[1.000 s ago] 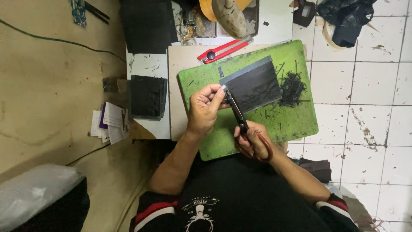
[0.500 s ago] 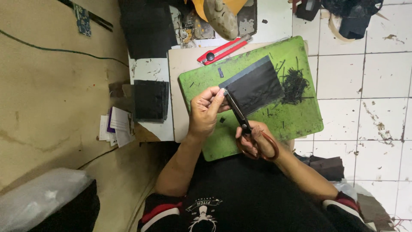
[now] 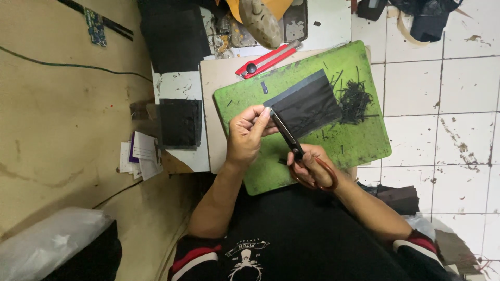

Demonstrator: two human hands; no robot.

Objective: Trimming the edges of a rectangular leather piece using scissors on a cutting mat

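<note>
Matt black sheet (image 3: 307, 106), dark metal scissors (image 3: 291, 143) with reddish handles, scuffed green cutting mat (image 3: 359, 140), glossy red plastic knife (image 3: 268, 59).

The left hand (image 3: 249, 134) pinches the near corner of a black sheet (image 3: 306, 106) above a green cutting mat (image 3: 359, 140). The right hand (image 3: 312, 167) grips scissors (image 3: 289, 141) with reddish-brown handles, blades meeting the sheet's edge. A heap of thin black offcuts (image 3: 355, 100) lies on the mat beside the sheet. A red utility knife (image 3: 268, 59) rests just beyond the mat.
</note>
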